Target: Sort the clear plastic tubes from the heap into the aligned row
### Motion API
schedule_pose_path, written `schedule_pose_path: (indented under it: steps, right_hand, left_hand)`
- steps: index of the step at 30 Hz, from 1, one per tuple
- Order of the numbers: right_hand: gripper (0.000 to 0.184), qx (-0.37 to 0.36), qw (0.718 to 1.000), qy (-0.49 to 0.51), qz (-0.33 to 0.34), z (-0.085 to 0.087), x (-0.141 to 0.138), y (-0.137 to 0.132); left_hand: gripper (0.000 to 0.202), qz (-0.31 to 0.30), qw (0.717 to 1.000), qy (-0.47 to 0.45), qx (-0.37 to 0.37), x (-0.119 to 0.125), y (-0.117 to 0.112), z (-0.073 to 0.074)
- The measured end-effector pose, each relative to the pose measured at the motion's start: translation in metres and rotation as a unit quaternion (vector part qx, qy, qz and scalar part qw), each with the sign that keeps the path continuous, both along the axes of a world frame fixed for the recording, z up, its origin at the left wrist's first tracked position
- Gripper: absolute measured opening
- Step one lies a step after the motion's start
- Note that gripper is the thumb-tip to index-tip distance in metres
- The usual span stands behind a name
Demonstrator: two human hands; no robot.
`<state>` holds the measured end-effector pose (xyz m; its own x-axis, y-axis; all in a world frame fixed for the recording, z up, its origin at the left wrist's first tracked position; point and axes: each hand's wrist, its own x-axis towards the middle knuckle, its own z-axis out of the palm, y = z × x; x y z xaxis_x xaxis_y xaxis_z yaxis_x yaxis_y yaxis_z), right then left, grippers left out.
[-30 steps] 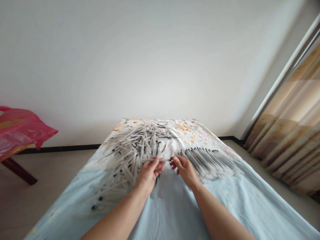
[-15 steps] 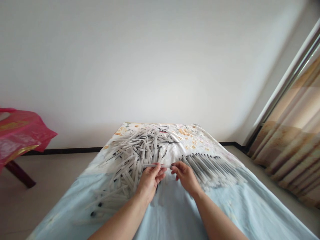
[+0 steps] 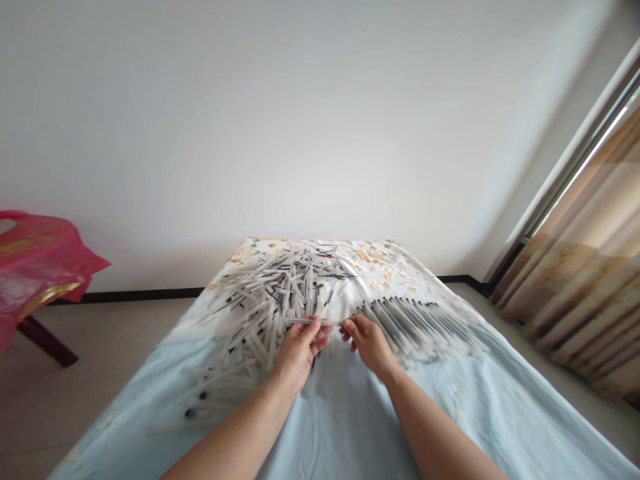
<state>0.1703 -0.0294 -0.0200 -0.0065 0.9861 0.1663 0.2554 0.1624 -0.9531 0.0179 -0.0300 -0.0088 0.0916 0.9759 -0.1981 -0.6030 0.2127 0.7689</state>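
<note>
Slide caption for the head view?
Left hand and right hand hold a slim pale tube near a jumbled pile and a neat row of tubes.

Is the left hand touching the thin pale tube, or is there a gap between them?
Touching: the head view shows the left hand pinching the tube, which shows on either side of the grip.
</note>
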Motion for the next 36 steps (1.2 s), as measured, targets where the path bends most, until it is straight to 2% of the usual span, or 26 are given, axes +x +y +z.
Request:
schedule_pose_path:
  steps: [5, 9, 13, 19, 24, 29, 36]
  right_hand:
    - [0.040, 0.002, 1.000, -0.011, -0.006, 0.001, -0.003, -0.002]
    - [0.038, 0.005, 1.000, -0.002, -0.007, 0.001, -0.006, -0.003]
    - [0.033, 0.016, 0.999, -0.037, -0.004, 0.000, -0.007, -0.004]
    - [0.023, 0.069, 0.984, -0.158, 0.031, 0.004, -0.015, -0.013]
    - [0.019, 0.113, 0.963, -0.232, 0.079, 0.011, -0.028, -0.015]
    - [0.020, 0.174, 0.916, -0.344, 0.113, 0.016, -0.045, -0.004]
    - [0.022, 0.210, 0.870, -0.435, 0.101, 0.013, -0.077, 0.020]
  left_hand:
    - [0.027, -0.011, 1.000, 0.017, 0.020, -0.003, 0.000, 0.002]
    - [0.029, -0.005, 0.998, 0.044, 0.036, -0.009, 0.004, 0.009]
    - [0.029, 0.046, 0.994, 0.063, 0.073, -0.023, 0.014, 0.017]
    - [0.028, 0.107, 0.989, 0.076, 0.068, -0.040, 0.025, 0.020]
    - [0.026, 0.103, 0.991, 0.058, 0.060, -0.046, 0.028, 0.022]
    - [0.026, 0.119, 0.987, 0.066, 0.086, -0.050, 0.029, 0.025]
    - [0.029, 0.162, 0.978, 0.101, 0.087, -0.050, 0.029, 0.025]
